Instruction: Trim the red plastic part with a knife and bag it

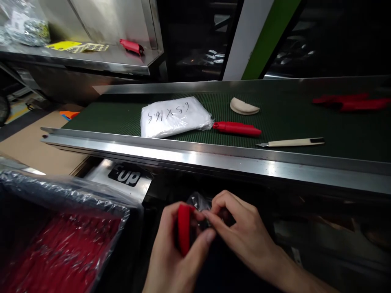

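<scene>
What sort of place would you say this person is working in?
Probably a factory packing or finishing station: there is a green conveyor belt with metal side rails, a lined bin full of red parts, and a wrapped white packet on the belt.

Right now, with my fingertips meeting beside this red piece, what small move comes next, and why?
I'd probably ease the right hand back slightly: its fingertips crowd the left hand's, obscuring the spot between them, while the left hand holds the red piece.

Single head view looks forward and down, perhaps slightly tilted.
</scene>
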{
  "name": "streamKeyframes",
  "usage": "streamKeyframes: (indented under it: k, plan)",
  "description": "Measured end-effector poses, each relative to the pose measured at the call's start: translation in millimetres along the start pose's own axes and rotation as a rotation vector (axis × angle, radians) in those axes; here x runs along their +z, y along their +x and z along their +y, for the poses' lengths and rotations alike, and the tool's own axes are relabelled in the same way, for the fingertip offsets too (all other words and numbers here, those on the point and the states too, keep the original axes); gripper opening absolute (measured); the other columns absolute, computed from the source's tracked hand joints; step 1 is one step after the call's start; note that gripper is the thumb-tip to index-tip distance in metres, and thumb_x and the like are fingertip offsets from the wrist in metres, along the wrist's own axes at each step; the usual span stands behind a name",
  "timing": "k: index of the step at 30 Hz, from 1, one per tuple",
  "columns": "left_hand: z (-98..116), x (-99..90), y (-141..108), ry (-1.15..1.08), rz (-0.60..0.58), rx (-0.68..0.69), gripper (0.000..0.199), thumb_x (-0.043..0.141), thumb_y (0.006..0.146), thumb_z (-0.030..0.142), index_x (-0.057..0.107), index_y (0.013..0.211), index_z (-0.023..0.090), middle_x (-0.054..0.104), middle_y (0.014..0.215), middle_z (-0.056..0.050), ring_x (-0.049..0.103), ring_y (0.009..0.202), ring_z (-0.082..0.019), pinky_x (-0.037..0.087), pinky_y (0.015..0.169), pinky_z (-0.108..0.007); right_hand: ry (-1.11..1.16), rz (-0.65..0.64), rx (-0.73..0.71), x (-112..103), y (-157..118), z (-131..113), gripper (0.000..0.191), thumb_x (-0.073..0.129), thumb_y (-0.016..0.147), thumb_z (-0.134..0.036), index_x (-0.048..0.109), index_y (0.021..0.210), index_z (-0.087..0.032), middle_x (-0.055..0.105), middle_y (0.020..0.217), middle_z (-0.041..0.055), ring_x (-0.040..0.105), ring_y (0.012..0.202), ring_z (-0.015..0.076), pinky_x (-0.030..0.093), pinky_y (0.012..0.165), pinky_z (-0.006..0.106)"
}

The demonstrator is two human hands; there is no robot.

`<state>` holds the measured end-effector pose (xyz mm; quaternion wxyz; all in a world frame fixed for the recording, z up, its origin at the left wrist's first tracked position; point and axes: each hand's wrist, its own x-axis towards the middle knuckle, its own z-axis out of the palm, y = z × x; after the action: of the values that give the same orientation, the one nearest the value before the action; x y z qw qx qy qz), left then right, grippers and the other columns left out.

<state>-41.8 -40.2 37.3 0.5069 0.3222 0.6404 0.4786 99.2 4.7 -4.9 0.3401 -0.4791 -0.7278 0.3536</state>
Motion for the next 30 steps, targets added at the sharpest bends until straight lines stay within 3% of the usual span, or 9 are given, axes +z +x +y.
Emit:
streamKeyframes:
  k: [4,8,11,15,18,20,24,27,30]
  plan:
    - [-27,2.1,23,-0.095,-0.040,-0.142,0.040,0.077,0.074,0.033,0.050,0.102,0.024,0.060,0.090,0.003,0.047,0.048,-0.004,0.039,0.044,-0.017,0.136,-0.041,-0.036,5,-10,-2,0.015,0.050,0.090,-0.012,0.048,0.078,-0.020,0.053,0.077,-0.0018,0.052,0.067,0.0089,0.042,0.061,0.020]
    - [-41,-2.4,28,-0.135,-0.113,-0.161,0.038,0.072,0.077,0.038,0.047,0.101,0.024,0.059,0.078,0.005,0.044,0.043,-0.004,0.033,0.038,-0.016,0.208,-0.192,0.088,3,-12,5,0.020,0.060,0.087,-0.017,0.047,0.073,-0.020,0.054,0.077,-0.0031,0.052,0.069,0.0093,0.042,0.063,0.021]
    - [-45,-6.0,25,-0.023,-0.092,-0.079,0.033,0.071,0.079,0.035,0.049,0.100,0.024,0.058,0.079,0.005,0.047,0.051,-0.006,0.038,0.043,-0.016,0.250,-0.240,0.153,3,-10,11,0.025,0.065,0.086,-0.025,0.046,0.070,-0.020,0.056,0.074,-0.0035,0.053,0.069,0.0102,0.043,0.063,0.021]
    - [-53,-4.0,26,0.198,-0.042,0.124,0.017,0.061,0.086,0.029,0.048,0.097,0.024,0.054,0.077,0.005,0.047,0.057,-0.008,0.044,0.053,-0.019,0.208,-0.092,0.124,8,-12,15,0.029,0.051,0.091,-0.017,0.039,0.064,-0.019,0.053,0.075,-0.0020,0.049,0.065,0.0092,0.038,0.059,0.023]
    - [-60,1.8,32,0.279,0.031,0.230,0.014,0.053,0.089,0.021,0.045,0.100,0.024,0.053,0.079,0.004,0.051,0.061,-0.009,0.047,0.058,-0.021,0.180,-0.029,0.063,10,-14,13,0.020,0.051,0.085,-0.011,0.044,0.069,-0.019,0.052,0.083,-0.0008,0.048,0.069,0.0095,0.039,0.062,0.023]
    - [-64,4.6,35,0.324,0.014,0.289,0.022,0.051,0.089,0.018,0.044,0.108,0.026,0.056,0.084,0.003,0.056,0.067,-0.011,0.049,0.062,-0.022,0.172,0.000,0.029,6,-15,10,0.010,0.051,0.084,-0.009,0.051,0.082,-0.020,0.053,0.093,0.0003,0.049,0.075,0.0097,0.041,0.066,0.022]
    - [-73,3.8,36,0.480,-0.074,0.483,0.048,0.056,0.083,0.016,0.042,0.126,0.033,0.062,0.092,0.001,0.062,0.074,-0.016,0.050,0.066,-0.029,0.086,-0.074,-0.009,-10,-9,4,0.023,0.058,0.088,-0.021,0.055,0.111,-0.022,0.054,0.104,0.0002,0.052,0.082,0.0101,0.046,0.074,0.022]
    - [-81,1.2,34,0.576,-0.138,0.591,0.061,0.057,0.078,0.013,0.040,0.131,0.038,0.064,0.099,-0.001,0.063,0.080,-0.020,0.048,0.066,-0.032,0.104,-0.251,0.024,-19,-2,0,0.009,0.058,0.093,-0.025,0.062,0.101,-0.024,0.060,0.088,-0.0047,0.056,0.076,0.0078,0.046,0.070,0.019]
    - [-84,-0.9,37,0.612,-0.121,0.558,0.066,0.056,0.078,0.014,0.035,0.136,0.036,0.063,0.106,-0.004,0.063,0.084,-0.022,0.048,0.071,-0.035,0.116,-0.137,0.018,-28,-4,0,0.012,0.055,0.096,-0.023,0.065,0.088,-0.024,0.063,0.077,-0.0072,0.058,0.067,0.0057,0.045,0.062,0.016]
